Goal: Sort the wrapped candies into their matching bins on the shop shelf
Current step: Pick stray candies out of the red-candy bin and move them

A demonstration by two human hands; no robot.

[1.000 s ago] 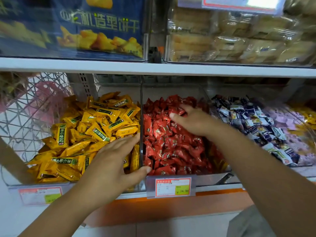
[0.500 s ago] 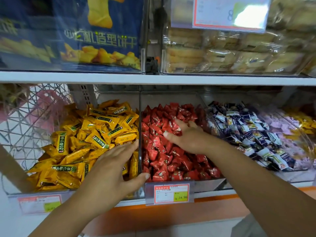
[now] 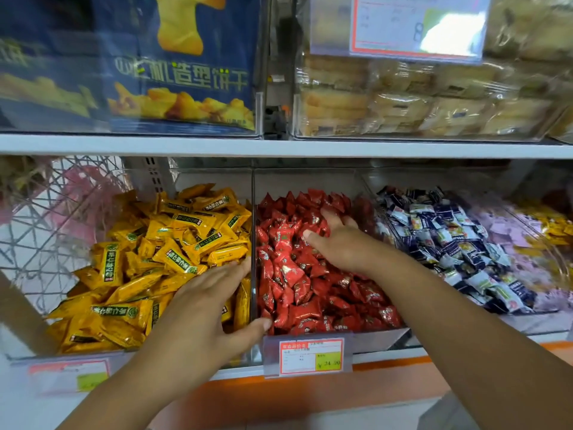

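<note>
Blue box [image 3: 173,72] on the upper shelf reads 机造型饼干. Price tag [image 3: 310,356] at the red bin's [image 3: 381,338] front edge — ¥24.90, faintly.

Left hand [image 3: 210,305] flat, fingers pointing 1 o'clock, thumb splayed; right hand [image 3: 339,246] reaching toward 10 o'clock, fingertips hidden.

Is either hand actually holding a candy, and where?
Left hand rests flat on yellow candies, holding nothing. Right hand: fingers dug into red candies; grip cannot be told.

White shelf board [image 3: 186,145] across the top, packed biscuits [image 3: 403,100] above it, wire mesh panel [image 3: 46,231] at left edge, orange strip [image 3: 310,395] along the lower front edge.
</note>
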